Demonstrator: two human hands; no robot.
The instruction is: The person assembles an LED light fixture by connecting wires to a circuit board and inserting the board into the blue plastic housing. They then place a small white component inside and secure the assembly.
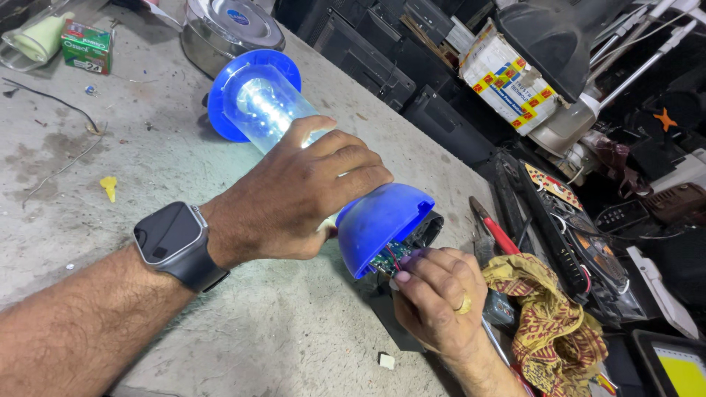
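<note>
Blue lantern (pixel 323 176) lying on its side, propped just above the grey table (pixel 147 147), clear lit tube pointing away, blue top cap at the far end, blue base dome near. Left hand (pixel 294 198) wrapped over the clear tube where it meets the base, grip clamped on the lantern, smartwatch (pixel 170 237) on that wrist. Right hand (pixel 434 298) at the open underside of the base, fingertips pinched together on the small circuit board (pixel 390 257) and its red wire poking out; ring on one finger.

Progress, judged from this view: base already opened, board exposed and partly out, light glowing inside the tube, so power reaching the lamp. Bottom cover not back on; cannot tell which loose piece it is. Board and wires not yet tucked in, base not closed. Looks like mid-repair, fiddling or checking stage.

Around: red-handled pliers (pixel 489 228) just right of the base, patterned yellow rag (pixel 548 316) beside the right hand, steel pot (pixel 228 29) behind the lantern, green box (pixel 87 45) far left, small white bit (pixel 386 360) on the table near the right wrist, opened electronics piled off the right edge.
</note>
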